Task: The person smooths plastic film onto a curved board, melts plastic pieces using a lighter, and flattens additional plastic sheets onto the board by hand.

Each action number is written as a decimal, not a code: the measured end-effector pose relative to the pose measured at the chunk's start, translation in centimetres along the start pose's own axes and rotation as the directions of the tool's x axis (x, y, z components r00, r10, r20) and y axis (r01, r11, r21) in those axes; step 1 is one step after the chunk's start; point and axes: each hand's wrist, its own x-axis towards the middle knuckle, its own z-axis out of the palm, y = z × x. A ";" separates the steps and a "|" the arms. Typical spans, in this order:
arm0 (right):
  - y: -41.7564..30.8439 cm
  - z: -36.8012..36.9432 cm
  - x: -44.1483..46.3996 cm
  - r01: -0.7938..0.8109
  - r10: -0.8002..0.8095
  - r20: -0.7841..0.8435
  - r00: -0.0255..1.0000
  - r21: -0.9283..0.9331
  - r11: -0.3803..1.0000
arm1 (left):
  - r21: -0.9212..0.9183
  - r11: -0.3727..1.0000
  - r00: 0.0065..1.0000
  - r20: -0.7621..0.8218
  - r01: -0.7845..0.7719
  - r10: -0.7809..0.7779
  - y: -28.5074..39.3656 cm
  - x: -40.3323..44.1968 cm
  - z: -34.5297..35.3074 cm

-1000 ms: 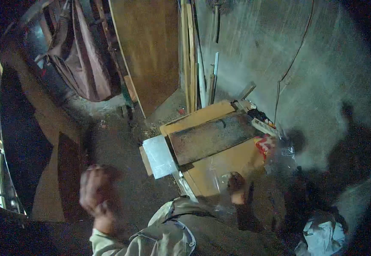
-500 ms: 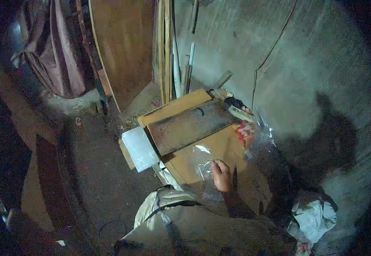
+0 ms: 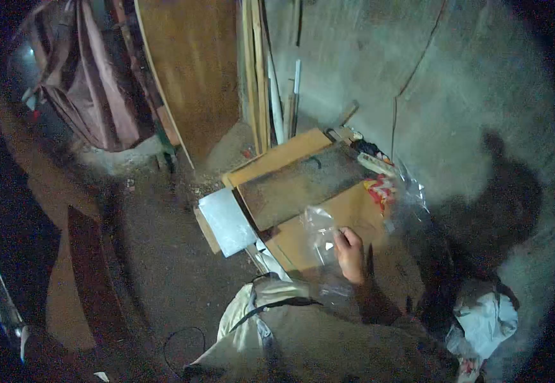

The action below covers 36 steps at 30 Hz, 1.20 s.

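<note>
My right hand (image 3: 351, 255) is closed, thumb and fingers pinching the edge of a clear plastic bag (image 3: 319, 223). The bag hangs to the left of the fingers, over a cardboard surface (image 3: 290, 250), and catches the light. Left of it, a flat stack of whitish plastic sheets or bags (image 3: 228, 222) lies at the cardboard's corner. Behind the bag is a dark, worn board (image 3: 300, 185) lying on the cardboard. A red and yellow wrapper (image 3: 381, 190) is beyond my hand at the right. My left hand is out of view.
A grey wall (image 3: 469, 76) rises behind, with a cord running down it. Wooden strips and pipes (image 3: 271, 96) lean beside a brown wooden panel (image 3: 191, 70). A cloth (image 3: 95, 89) hangs at the left. A white bag (image 3: 485, 322) sits at the lower right.
The whole view has shifted, so things appear a little farther right and slightly lower. My right hand still pinches the clear bag, which has moved little relative to the cardboard.
</note>
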 end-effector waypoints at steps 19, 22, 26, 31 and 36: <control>-8.4 1.5 1.7 0.120 -0.134 0.214 0.968 0.077 0.990 | -0.714 0.378 0.769 0.640 0.589 0.009 16.4 -1.9 13.1; -7.6 1.3 1.9 0.081 -0.121 0.269 0.956 0.154 0.985 | -0.562 0.499 0.654 0.756 0.660 -0.013 16.1 -1.2 15.4; -2.8 0.2 3.4 -0.096 0.049 0.217 0.975 0.212 0.973 | -0.617 0.401 0.717 0.676 0.677 -0.171 16.1 -0.3 17.7; -2.2 -0.6 6.9 0.055 -0.079 0.273 0.959 0.094 0.994 | -0.646 0.436 0.729 0.683 0.627 -0.036 16.2 -1.0 20.3; -0.2 0.7 11.3 -0.132 0.006 0.434 0.901 0.261 0.956 | -0.642 0.456 0.717 0.697 0.616 0.013 16.5 -1.4 22.4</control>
